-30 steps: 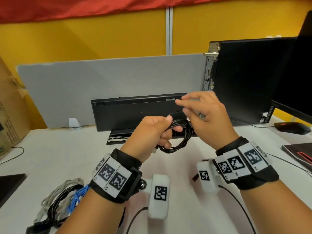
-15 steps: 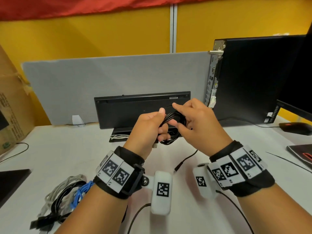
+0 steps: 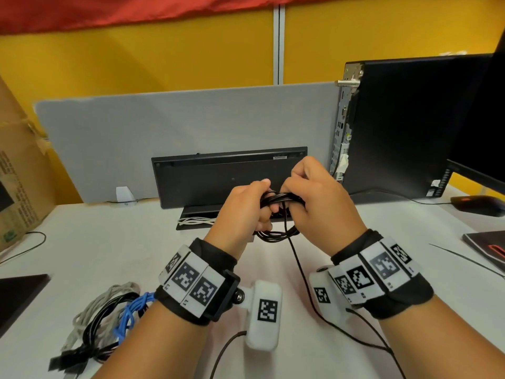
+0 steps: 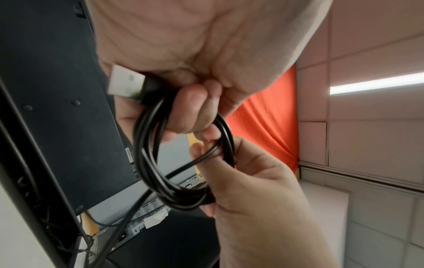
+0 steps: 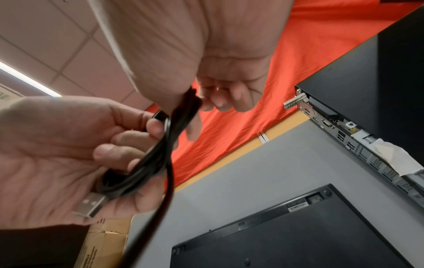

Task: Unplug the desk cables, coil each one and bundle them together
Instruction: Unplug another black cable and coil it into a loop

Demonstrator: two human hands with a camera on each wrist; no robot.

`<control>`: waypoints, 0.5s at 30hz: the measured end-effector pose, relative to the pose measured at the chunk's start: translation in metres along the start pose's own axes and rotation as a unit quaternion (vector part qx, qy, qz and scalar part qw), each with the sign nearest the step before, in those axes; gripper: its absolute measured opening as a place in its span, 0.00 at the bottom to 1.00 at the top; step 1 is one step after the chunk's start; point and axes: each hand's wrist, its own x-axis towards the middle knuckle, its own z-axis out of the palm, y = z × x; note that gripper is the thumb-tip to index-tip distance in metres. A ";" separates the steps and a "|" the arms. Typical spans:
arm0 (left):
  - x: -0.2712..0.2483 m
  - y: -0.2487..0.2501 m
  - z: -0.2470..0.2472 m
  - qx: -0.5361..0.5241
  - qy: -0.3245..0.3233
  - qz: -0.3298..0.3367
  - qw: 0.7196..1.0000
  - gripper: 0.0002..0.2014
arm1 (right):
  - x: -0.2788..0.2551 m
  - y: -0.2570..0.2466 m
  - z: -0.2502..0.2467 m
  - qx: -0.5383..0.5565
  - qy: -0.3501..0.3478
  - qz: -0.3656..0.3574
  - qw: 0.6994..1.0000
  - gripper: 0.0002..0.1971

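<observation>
A thin black USB cable (image 3: 276,235) hangs coiled in several loops between my hands, above the white desk (image 3: 82,258). My left hand (image 3: 246,206) grips the coil, its fingers curled through the loops (image 4: 146,159); the silver USB plug (image 4: 125,84) juts out by the palm, also seen as the plug (image 5: 90,204) in the right wrist view. My right hand (image 3: 311,198) pinches the top of the coil (image 5: 183,108) against the left hand. A loose tail of the cable (image 3: 297,263) drops from the coil toward the desk.
A pile of coiled grey, black and blue cables (image 3: 103,318) lies at the front left. A black keyboard (image 3: 226,176) stands on edge against the grey divider (image 3: 177,132). A black PC tower (image 3: 404,124), a monitor (image 3: 486,132) and a mouse (image 3: 475,205) are at the right, a cardboard box (image 3: 19,173) at the left.
My right hand came down from above the coil and closed on its top beside the left hand. The loose tail now hangs down between the wrists.
</observation>
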 end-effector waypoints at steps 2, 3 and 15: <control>0.003 0.001 -0.003 -0.016 0.014 -0.009 1.000 0.18 | 0.001 0.001 -0.002 0.026 0.011 -0.004 1.000 0.03; 0.004 0.000 -0.004 -0.016 0.019 -0.014 1.000 0.18 | 0.001 0.000 -0.004 0.040 0.016 -0.008 0.999 0.06; -0.002 0.004 -0.008 0.019 0.005 0.074 0.997 0.20 | 0.000 0.003 0.001 0.271 0.057 -0.027 0.961 0.08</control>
